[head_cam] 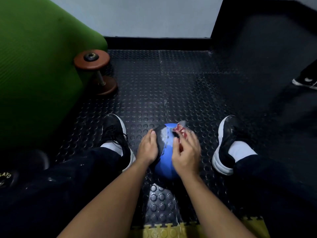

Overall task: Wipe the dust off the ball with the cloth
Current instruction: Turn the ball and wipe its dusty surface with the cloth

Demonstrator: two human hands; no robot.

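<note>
A blue and black ball (166, 162) sits on the studded rubber floor between my two feet. My left hand (148, 147) lies flat against the ball's left side, fingers straight, steadying it. My right hand (186, 152) is on the ball's upper right and grips a red patterned cloth (180, 132) that presses on the ball's top. The right hand and the cloth are motion-blurred. Most of the cloth is hidden under my fingers.
A brown dumbbell (96, 69) stands at the left rear beside a large green mat (34, 66). My black shoes (116, 134) flank the ball. Another person's shoe (305, 81) shows at the far right. A yellow foam tile (171, 232) lies at the bottom edge.
</note>
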